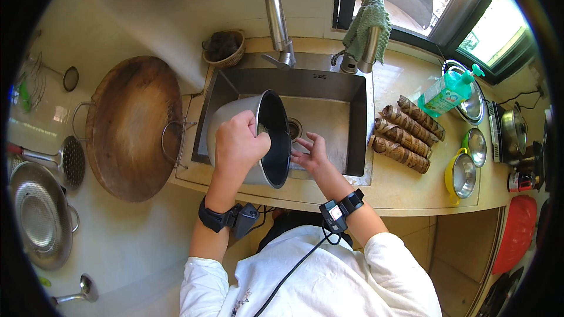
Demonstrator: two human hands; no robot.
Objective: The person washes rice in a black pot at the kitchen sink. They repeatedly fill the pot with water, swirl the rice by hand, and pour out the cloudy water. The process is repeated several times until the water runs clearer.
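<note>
My left hand (241,141) grips the rim of a metal inner pot (275,138) with a dark inside, its thumb over the edge. The pot is tilted on its side over the stainless steel sink (326,114), its mouth facing right. A little pale matter shows inside, by my thumb. My right hand (312,153) is just right of the pot's mouth, palm up with fingers spread, and holds nothing. The sink drain (294,127) lies partly behind the pot. A metal faucet (277,22) stands at the sink's back edge.
Several leaf-wrapped rolls (403,134) lie right of the sink, near a green soap bottle (447,92) and a yellow-handled bowl (462,175). A green cloth (370,22) hangs over a second spout. At left are a round wooden chopping board (134,127) in a wire rack and a basket (229,59).
</note>
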